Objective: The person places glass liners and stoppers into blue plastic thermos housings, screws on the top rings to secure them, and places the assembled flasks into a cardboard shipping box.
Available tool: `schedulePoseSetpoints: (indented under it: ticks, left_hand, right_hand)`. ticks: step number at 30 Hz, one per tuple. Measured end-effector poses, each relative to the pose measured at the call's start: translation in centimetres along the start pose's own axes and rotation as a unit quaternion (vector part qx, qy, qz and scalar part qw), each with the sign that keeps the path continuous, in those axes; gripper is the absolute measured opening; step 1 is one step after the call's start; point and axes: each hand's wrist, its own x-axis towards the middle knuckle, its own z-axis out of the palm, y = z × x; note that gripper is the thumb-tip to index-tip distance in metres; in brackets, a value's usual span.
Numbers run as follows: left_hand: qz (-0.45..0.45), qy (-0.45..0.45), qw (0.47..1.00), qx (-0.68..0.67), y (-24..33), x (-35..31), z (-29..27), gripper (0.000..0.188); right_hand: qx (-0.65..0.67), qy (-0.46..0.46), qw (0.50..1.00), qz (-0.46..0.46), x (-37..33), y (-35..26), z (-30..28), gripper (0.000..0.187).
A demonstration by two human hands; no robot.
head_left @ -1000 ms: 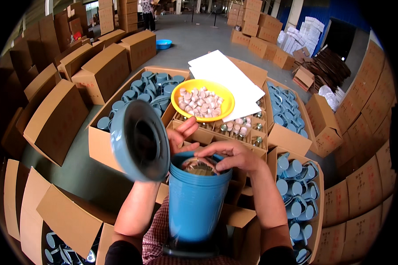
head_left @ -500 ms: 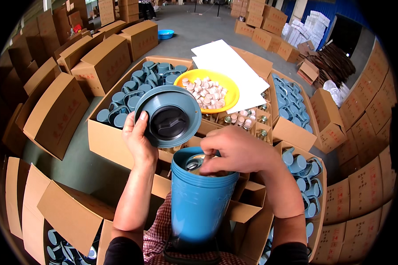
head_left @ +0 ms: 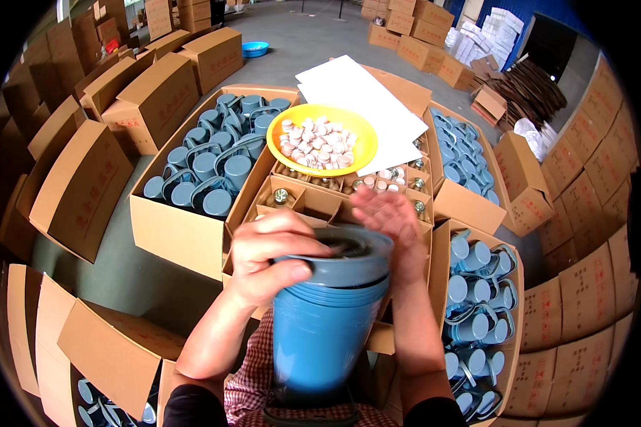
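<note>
A tall blue plastic bucket [head_left: 327, 334] stands upright against my lap, its ridged rim toward the top. Over its mouth lies a grey-blue lid [head_left: 372, 250] with a dark centre, slightly tilted, a gap showing along its near edge. My left hand [head_left: 267, 260] grips the lid's left edge, thumb in front and fingers on top. My right hand [head_left: 397, 231] is at the far right of the lid, fingers stretched out and somewhat blurred, holding nothing; whether its palm touches the lid I cannot tell. The bucket's inside is hidden.
Beyond the bucket, a divided carton [head_left: 303, 203] holds glass bottles. A yellow basin [head_left: 369, 153] of small round caps and white sheets [head_left: 399, 121] rest on it. Cartons of blue cups [head_left: 236, 169] stand left and right [head_left: 457, 290]. Closed cartons [head_left: 85, 188] line the left side.
My left hand has brought the lid down from beside the bucket onto its mouth. My right hand has come out of the bucket, opened, and moved to the lid's right side.
</note>
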Motion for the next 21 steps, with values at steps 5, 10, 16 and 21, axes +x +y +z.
schedulePoseSetpoints:
  ticks: [5,10,16,21]
  left_hand:
    - [0.049,-0.091,0.993,-0.048,-0.4,0.8,-0.7,0.036]
    - [0.151,-0.105,0.982,-0.031,0.1,0.9,-0.5,0.048]
    - [0.163,-0.138,0.970,0.116,3.1,0.3,-0.8,0.060]
    - [0.038,-0.204,0.923,0.325,7.5,0.8,0.4,0.056]
  right_hand:
    - [0.056,-0.089,0.991,-0.082,-2.1,2.3,-0.3,0.048]
    - [-0.023,-0.101,0.981,-0.164,-2.8,0.6,-0.7,0.042]
    - [-0.262,-0.064,0.942,-0.200,-5.7,-3.4,1.6,0.063]
    - [-0.401,-0.082,0.889,-0.205,-5.5,-3.5,2.3,0.073]
